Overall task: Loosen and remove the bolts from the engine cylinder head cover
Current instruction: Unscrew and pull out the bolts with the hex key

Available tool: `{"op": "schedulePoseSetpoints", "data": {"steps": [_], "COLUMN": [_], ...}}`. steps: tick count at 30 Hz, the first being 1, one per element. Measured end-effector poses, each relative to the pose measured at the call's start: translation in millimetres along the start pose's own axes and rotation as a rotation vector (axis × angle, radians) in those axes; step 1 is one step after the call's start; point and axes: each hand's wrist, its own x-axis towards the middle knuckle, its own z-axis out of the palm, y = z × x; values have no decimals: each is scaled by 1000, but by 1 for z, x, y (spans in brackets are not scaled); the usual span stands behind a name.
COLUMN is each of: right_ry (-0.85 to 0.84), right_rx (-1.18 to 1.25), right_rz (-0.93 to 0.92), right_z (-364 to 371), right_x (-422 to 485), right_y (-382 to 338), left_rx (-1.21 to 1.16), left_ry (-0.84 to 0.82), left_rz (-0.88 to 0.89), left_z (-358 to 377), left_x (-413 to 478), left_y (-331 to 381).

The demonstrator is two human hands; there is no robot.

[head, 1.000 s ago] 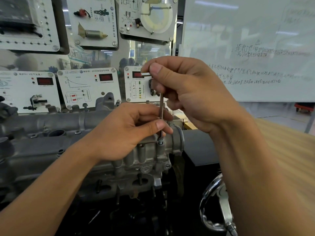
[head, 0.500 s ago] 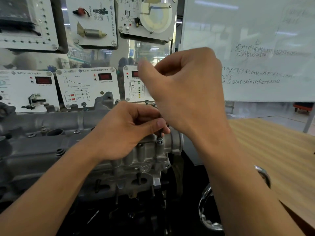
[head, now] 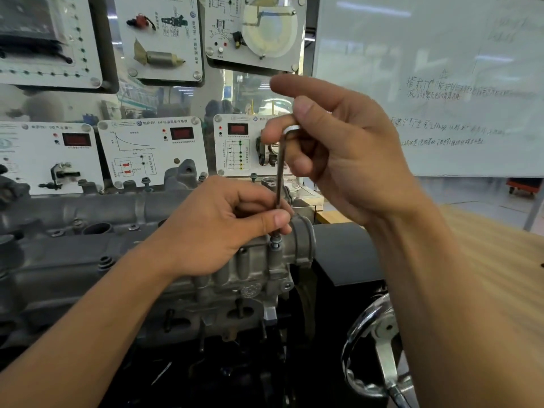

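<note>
A grey cast cylinder head cover [head: 88, 254] lies across the left and middle of the view. At its near right corner a bolt [head: 275, 240] stands raised out of its boss. A thin L-shaped hex key [head: 279, 175] stands upright in the bolt's head. My left hand [head: 223, 231] rests on the cover and pinches the key's lower shaft between thumb and fingers just above the bolt. My right hand [head: 338, 154] grips the key's short top arm, with the index finger stretched out to the left. More bolts [head: 146, 181] stand along the cover's far edge.
Training panels with red displays [head: 153, 151] hang on the wall behind the engine. A whiteboard [head: 441, 83] fills the upper right. A wooden tabletop [head: 485, 260] and a black mat [head: 344, 251] lie to the right. A chrome handwheel [head: 379, 351] sits at lower right.
My right hand has turned back around the key's top, and the key's upright shaft shows again. The left hand stays pinching the shaft above the bolt.
</note>
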Motion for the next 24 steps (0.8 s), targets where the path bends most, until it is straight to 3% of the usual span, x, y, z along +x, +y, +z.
{"op": "schedulePoseSetpoints", "data": {"steps": [4,8,12,18,22,24], "right_ry": [103,163,293,428,361,269], "right_rx": [328,359,94,-437,-574,-509], "right_rz": [138,263,268,18,-40,-43], "right_z": [5,6,11,21,18,15], "right_x": [2,5,5,-3,-2,-1], "right_y": [13,11,5,3,2,3], "left_rx": [24,45,30,-15,-27,-14], "left_ry": [-8,-6,-3,21,26,28], "left_rz": [-10,-19,-35,-48,-46,-46], "left_z": [0,1,0,0,0,1], "left_x": [0,0,0,0,0,0], "left_y": [-1,0,-1,-3,-2,-2]}}
